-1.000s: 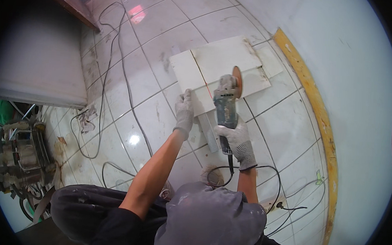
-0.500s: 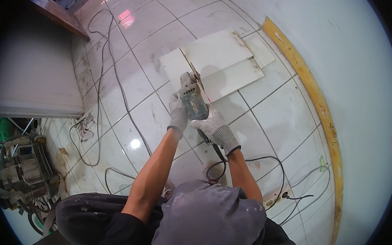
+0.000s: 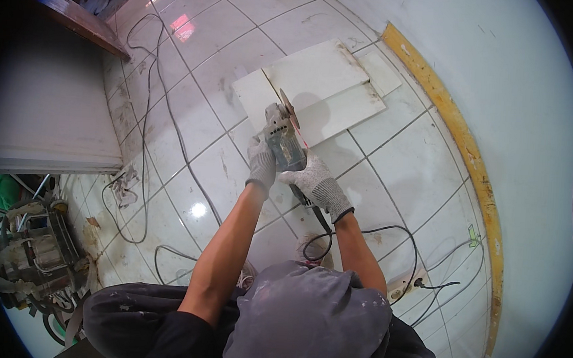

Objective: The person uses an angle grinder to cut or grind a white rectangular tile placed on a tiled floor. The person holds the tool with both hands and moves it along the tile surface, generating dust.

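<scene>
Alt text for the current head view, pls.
A gloved right hand grips an angle grinder, the gloved left hand at its side, its disc over white slabs on a tiled floor. A black cord loops near the right forearm; a yellow strip edges the wall.

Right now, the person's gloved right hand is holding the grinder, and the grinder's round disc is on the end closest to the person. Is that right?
Not quite: the head view shows the round disc on the far end of the grinder, not the closest one. The gloved right hand is indeed holding the grinder.
</scene>
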The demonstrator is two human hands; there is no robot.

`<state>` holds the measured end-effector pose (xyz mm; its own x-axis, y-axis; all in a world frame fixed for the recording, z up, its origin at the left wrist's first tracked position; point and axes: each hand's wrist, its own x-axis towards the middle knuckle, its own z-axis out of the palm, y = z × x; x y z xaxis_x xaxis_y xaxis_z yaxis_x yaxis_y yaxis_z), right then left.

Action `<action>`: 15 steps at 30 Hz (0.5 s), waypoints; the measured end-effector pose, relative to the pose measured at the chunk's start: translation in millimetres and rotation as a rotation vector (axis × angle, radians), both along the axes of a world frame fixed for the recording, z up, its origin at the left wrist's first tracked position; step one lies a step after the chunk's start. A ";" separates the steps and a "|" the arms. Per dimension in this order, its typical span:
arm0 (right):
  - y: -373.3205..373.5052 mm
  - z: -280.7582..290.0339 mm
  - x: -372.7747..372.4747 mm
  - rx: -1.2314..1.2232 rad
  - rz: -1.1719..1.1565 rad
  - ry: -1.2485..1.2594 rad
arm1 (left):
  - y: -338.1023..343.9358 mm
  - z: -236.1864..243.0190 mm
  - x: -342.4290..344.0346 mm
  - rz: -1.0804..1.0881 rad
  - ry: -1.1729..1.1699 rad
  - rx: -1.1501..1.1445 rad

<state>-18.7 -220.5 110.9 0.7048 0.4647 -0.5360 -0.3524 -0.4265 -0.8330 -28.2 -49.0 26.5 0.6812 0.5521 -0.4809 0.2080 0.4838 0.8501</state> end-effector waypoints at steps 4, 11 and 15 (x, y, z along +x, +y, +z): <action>-0.4 -0.2 -2.9 0.000 -0.007 -0.009 | 5.6 -7.6 0.2 -0.038 0.013 0.027; -0.8 3.8 -1.8 -0.017 0.006 -0.012 | 7.9 -16.5 -0.9 -0.049 0.063 0.075; -0.3 0.1 -1.2 -0.030 0.010 -0.003 | 9.3 -17.5 0.1 -0.052 0.105 0.092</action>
